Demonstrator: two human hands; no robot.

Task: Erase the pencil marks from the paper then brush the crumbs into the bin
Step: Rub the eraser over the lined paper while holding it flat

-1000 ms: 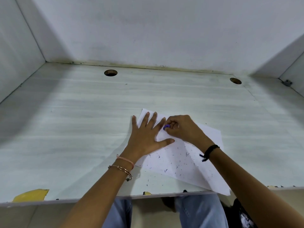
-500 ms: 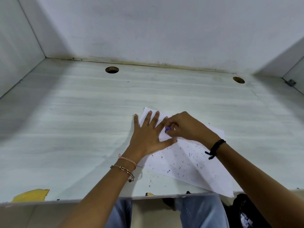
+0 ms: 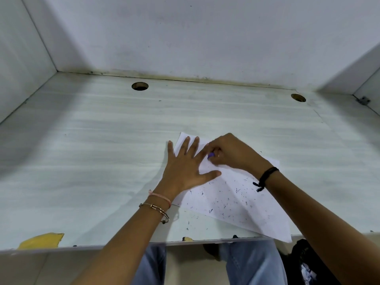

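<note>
Paper (image 3: 236, 202) lies skewed, long axis far-left to near-right

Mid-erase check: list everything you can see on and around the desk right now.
paper: one, white, angled on the desk, near corner past the front edge
eraser: one, purple, on the paper's far part
crumbs: many, dark, scattered on the paper's near half, a few on the desk beside it
desk: one, pale wood grain, walled on three sides
holes: two, round, along the desk's back edge
yellow scrap: one, front left edge
bracket: one, metal, far right corner
dark item: one, black, below the desk at right, unclear
jeans: blue, under the desk
left hand: flat on the paper, fingers spread; two bracelets
right hand: pinches the eraser; black wristband
</note>
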